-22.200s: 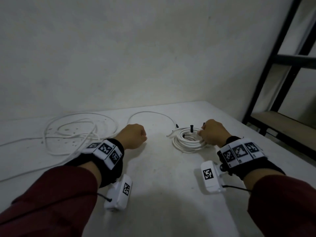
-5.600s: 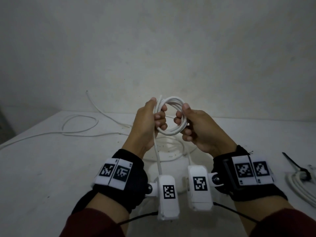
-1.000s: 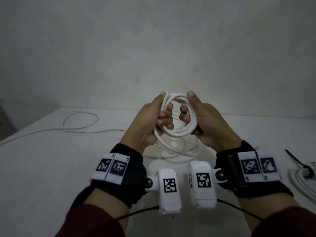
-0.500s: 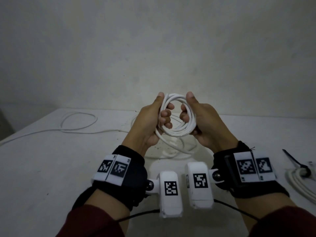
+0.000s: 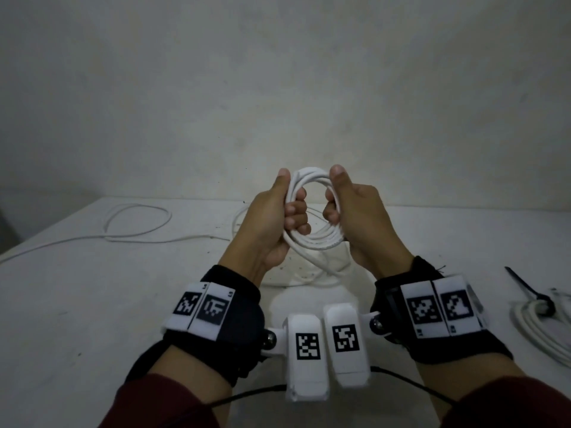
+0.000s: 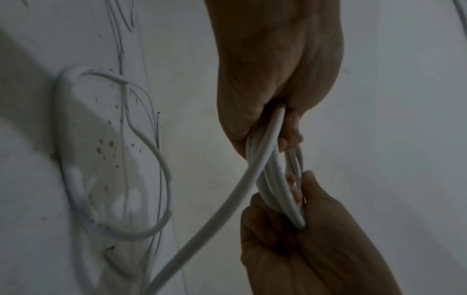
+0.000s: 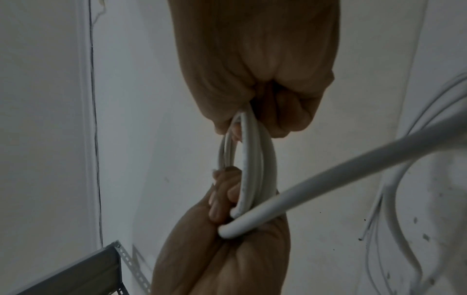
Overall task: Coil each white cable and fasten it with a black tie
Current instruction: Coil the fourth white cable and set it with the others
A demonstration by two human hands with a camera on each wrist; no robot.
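Note:
I hold a small coil of white cable (image 5: pixel 318 242) upright above the table, in front of me. My left hand (image 5: pixel 278 223) grips its left side, thumb up along the turns. My right hand (image 5: pixel 355 217) grips the right side the same way. In the left wrist view the coil (image 6: pixel 272 179) runs between both fists, and a loose strand (image 6: pixel 215 219) leaves it down toward the table. The right wrist view shows the same coil (image 7: pixel 255 159) and strand (image 7: pixel 353 165). The rest of this cable (image 5: pixel 139 223) lies in loose loops at the far left.
At the right edge of the table lies another white coil (image 5: pixel 537 335) bound by a black tie (image 5: pixel 525 288). A loose loop of cable (image 6: pixel 161 179) rests on the table under my hands. A grey metal shelf corner (image 7: pixel 76 269) shows in the right wrist view.
Both hands keep their hold on the coil and have hardly moved. The slack loop hanging below the coil has become shorter.

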